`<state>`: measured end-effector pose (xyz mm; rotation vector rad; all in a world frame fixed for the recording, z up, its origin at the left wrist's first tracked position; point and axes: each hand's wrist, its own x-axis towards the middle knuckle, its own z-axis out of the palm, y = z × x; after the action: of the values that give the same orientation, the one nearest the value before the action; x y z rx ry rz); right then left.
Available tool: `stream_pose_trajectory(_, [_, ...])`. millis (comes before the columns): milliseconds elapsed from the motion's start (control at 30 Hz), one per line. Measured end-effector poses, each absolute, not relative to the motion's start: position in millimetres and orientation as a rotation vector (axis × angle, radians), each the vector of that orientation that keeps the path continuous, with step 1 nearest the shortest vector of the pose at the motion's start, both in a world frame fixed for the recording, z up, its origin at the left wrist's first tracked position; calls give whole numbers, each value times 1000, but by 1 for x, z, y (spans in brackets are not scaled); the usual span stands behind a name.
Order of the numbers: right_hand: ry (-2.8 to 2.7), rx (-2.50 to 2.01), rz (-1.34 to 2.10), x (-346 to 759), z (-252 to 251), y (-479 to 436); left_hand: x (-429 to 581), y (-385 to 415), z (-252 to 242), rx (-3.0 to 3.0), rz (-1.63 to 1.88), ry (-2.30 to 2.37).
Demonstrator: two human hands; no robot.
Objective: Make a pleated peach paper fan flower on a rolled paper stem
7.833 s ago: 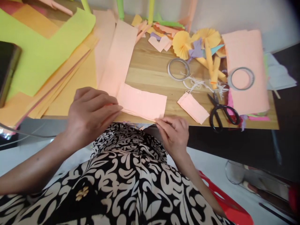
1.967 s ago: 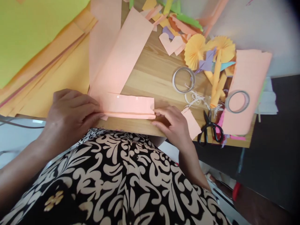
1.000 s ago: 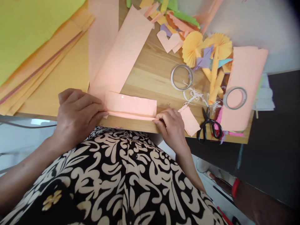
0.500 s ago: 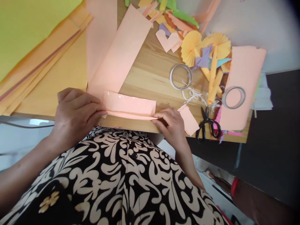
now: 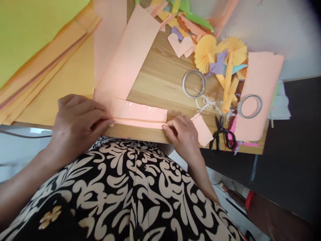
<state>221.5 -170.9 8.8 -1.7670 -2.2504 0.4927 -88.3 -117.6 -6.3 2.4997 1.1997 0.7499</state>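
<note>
A pink paper strip (image 5: pixel 140 112) lies along the front edge of the wooden table, with a narrow fold along its near side. My left hand (image 5: pixel 77 124) pinches the strip's left end between thumb and fingers. At the right end, my right hand (image 5: pixel 182 134) holds the folded edge between thumb and forefinger. Shiny spots show near the strip's far edge. Behind the strip's left part lies a larger pink sheet (image 5: pixel 130 50). Small pink paper pieces (image 5: pixel 202 130) rest just right of my right hand.
Black scissors (image 5: pixel 222 135) lie near the front edge at the right. Two tape rings (image 5: pixel 184 85) (image 5: pixel 260 106), white strings, yellow paper fans (image 5: pixel 205 53) and a pink heart (image 5: pixel 179 46) are behind. Yellow and orange sheets (image 5: pixel 60 83) cover the left side.
The folded near edge of the strip now lies flatter and shows a wider band. Both hands keep their hold, with only slight shifts.
</note>
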Motion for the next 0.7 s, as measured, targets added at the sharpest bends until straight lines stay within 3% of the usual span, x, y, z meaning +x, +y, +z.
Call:
stream_pose_trajectory(467, [-2064, -1807, 509, 224, 4, -177, -89, -115, -4, 2444, 658, 1210])
stream_pose_trajectory(700, [-2083, -1581, 198, 219, 4, -184, -89, -115, -3, 2498, 691, 1182])
